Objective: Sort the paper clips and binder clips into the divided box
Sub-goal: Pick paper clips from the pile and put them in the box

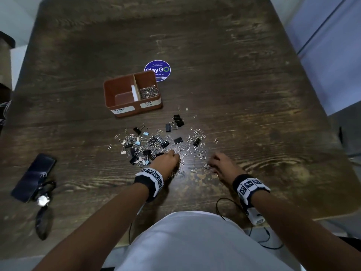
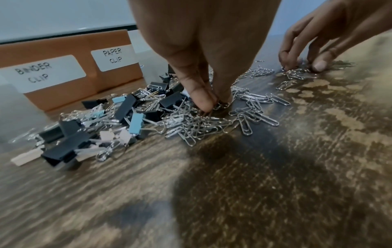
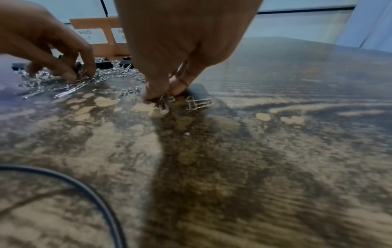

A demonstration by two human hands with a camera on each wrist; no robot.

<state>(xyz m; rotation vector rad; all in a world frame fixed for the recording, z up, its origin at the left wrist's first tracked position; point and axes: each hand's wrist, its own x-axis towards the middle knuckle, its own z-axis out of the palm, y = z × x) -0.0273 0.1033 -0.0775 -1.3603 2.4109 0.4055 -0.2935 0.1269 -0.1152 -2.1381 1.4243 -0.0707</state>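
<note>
Gathering paper clips goes best by pinching small bunches clear of the binder clips (image 1: pixel 176 141), then carrying them to the box (image 1: pixel 132 94) on the surface (image 1: pixel 234 75). Left hand (image 1: pixel 167 160) and right hand (image 1: pixel 221 163) each pinch thin silver paper clips (image 2: pixel 212 120) from the near scatter.

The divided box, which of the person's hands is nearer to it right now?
The left hand. It pinches paper clips in the pile in front of the divided box; the right hand pinches clips farther out to the right of the pile.
</note>
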